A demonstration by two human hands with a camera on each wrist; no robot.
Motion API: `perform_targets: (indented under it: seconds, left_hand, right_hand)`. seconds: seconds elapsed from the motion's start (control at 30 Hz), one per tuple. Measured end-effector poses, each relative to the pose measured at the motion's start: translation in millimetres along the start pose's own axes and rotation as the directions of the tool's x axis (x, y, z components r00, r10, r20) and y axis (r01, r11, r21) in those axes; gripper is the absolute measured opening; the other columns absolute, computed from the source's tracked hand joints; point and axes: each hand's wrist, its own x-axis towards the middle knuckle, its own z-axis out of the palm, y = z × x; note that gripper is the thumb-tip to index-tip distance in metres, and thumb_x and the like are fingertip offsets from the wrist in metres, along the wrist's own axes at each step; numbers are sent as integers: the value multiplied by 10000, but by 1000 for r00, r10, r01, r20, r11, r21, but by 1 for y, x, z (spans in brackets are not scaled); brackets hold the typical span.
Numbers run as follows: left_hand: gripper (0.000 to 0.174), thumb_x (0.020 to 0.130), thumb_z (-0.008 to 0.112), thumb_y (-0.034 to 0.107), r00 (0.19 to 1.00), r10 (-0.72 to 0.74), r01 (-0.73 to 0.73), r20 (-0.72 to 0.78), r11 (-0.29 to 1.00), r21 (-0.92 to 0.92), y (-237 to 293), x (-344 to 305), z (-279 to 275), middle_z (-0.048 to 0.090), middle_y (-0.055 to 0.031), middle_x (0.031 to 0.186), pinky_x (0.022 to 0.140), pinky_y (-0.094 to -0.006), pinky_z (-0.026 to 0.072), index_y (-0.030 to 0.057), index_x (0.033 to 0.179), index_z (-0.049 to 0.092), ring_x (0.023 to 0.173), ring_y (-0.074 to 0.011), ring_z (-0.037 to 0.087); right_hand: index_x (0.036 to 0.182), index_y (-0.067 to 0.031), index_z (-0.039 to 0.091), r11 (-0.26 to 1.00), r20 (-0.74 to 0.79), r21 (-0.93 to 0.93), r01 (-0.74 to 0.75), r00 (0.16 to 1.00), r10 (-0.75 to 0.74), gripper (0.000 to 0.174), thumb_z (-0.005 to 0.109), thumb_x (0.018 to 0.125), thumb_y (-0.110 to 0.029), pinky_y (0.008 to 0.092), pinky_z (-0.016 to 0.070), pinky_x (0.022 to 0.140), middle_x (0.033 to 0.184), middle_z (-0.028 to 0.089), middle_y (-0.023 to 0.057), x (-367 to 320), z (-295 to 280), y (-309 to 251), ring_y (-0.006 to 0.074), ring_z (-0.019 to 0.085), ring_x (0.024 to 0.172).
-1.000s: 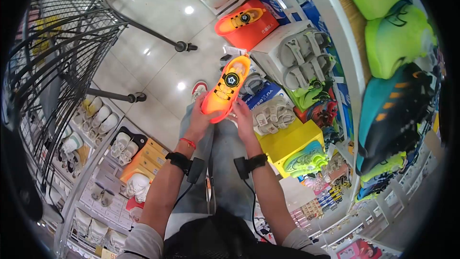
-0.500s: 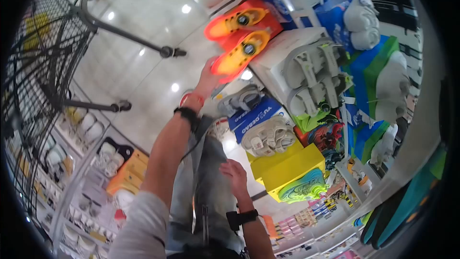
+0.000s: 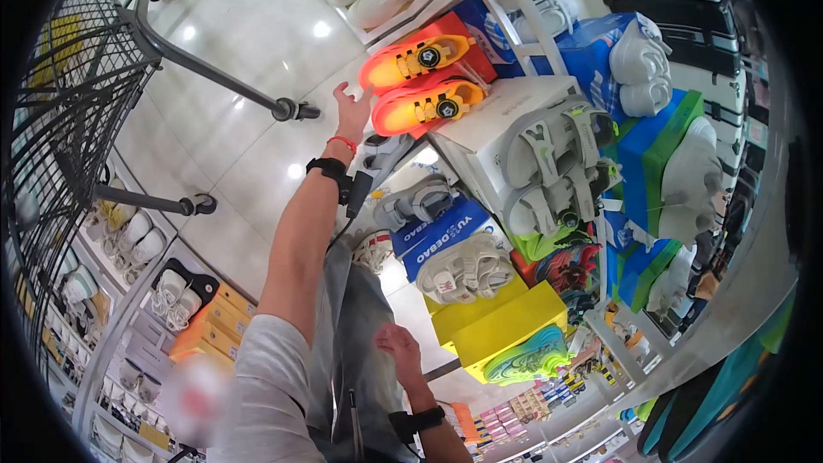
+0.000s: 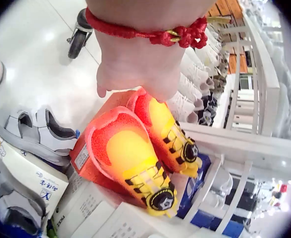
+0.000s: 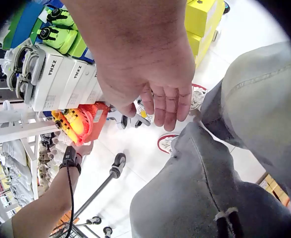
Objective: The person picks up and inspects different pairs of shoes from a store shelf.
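Observation:
Two orange-and-yellow sneakers, each with a round black dial, sit side by side on an orange shoebox point(image 4: 86, 166). One is the farther sneaker point(image 3: 403, 66), the other the nearer sneaker point(image 3: 403, 109). My left hand point(image 3: 350, 110) is just beside their orange ends, thumb and fingers apart, holding nothing. In the left wrist view the back of that hand point(image 4: 138, 69) overlaps the end of one sneaker and its fingers are mostly hidden. Over my lap, my right hand point(image 5: 150, 82) hangs with loosely bent fingers and nothing in them.
White shoeboxes point(image 3: 459, 133) carrying grey sandals point(image 3: 549, 163) stand beside the sneakers. Nearer are a blue box point(image 3: 446, 231) and a yellow box point(image 3: 506, 321) with shoes on them. A wire cart point(image 3: 69, 146) with wheeled legs is at left. White shelving point(image 4: 234, 144) runs behind.
The sneaker I held in both hands has moved forward onto the orange box beside its mate. My left hand has let go and drawn back slightly; my right hand came back over my lap.

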Motion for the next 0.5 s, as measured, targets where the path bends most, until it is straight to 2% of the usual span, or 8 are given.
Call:
perform_targets:
  seconds: [0.03, 0.13, 0.2, 0.27, 0.3, 0.37, 0.47, 0.5]
  left_hand:
    - [794, 801, 688, 354, 989, -133, 143, 66, 970, -194, 3, 6, -1, 473, -224, 1185, 901, -403, 407, 32, 1355, 220, 1063, -287, 497]
    - [835, 819, 678, 333, 951, -127, 250, 283, 854, -457, 12, 10, 0, 465, -216, 1235, 934, -404, 388, 50, 1396, 144, 1113, -273, 481]
    - [846, 824, 679, 281, 953, -104, 232, 285, 855, -463, 5, 19, 10, 474, -200, 1257, 967, -408, 363, 15, 1407, 127, 1124, -270, 491]
    - [660, 824, 685, 240, 955, -242, 294, 171, 850, -437, 2, 26, 15, 567, -146, 1127, 896, -357, 421, -47, 1309, 343, 974, -215, 569]
    - [660, 824, 685, 240, 955, -242, 295, 173, 850, -438, 3, 30, 14, 567, -146, 1127, 896, -357, 421, -47, 1309, 343, 974, -215, 569]
    - [406, 820, 685, 198, 958, -56, 181, 283, 882, -436, 2, 38, 9, 635, -110, 913, 710, -288, 460, -72, 1093, 554, 822, -146, 585]
    - [282, 813, 691, 194, 993, -18, 84, 114, 793, -604, 28, 32, 12, 622, -62, 784, 615, -275, 464, -46, 946, 623, 737, -132, 586]
    - [331, 810, 694, 193, 989, -45, 115, 144, 841, -528, 34, 36, 7, 604, -68, 822, 592, -277, 485, -62, 993, 588, 746, -142, 586]
  right_hand:
    - [1158, 8, 530, 1000, 13, -9, 5, 1000, -5, 340, 535, 934, -249, 325, 504, 812, 1009, 630, 124, 0, 3, -1, 207, 635, 885]
    - [1157, 7, 524, 1000, 22, 1, 3, 1000, -3, 313, 509, 935, -213, 327, 488, 832, 1000, 631, 120, -2, 12, -9, 221, 627, 923]
    - [1158, 8, 522, 1000, 17, 4, 13, 1000, -13, 312, 508, 936, -211, 326, 488, 832, 1001, 631, 121, -4, 14, -9, 222, 629, 921]
    - [1158, 9, 521, 1000, 17, 3, 17, 1000, -17, 312, 507, 936, -209, 326, 488, 831, 1002, 631, 121, -2, 14, -11, 223, 630, 918]
    - [1159, 13, 520, 999, 26, 12, 30, 999, -30, 317, 514, 939, -215, 324, 498, 821, 1005, 634, 129, -2, 12, -12, 220, 635, 906]
    - [1161, 18, 518, 999, 32, 24, 36, 999, -37, 323, 522, 943, -221, 323, 508, 810, 1008, 636, 137, -5, 9, -9, 218, 641, 894]
    - [1153, 15, 518, 997, 46, 12, 70, 996, -70, 310, 499, 940, -209, 327, 492, 823, 995, 631, 125, -4, 7, -7, 222, 635, 901]
    - [1150, 17, 518, 997, 44, 17, 70, 997, -70, 309, 497, 940, -209, 327, 493, 820, 993, 631, 127, -4, 8, -8, 221, 635, 899]
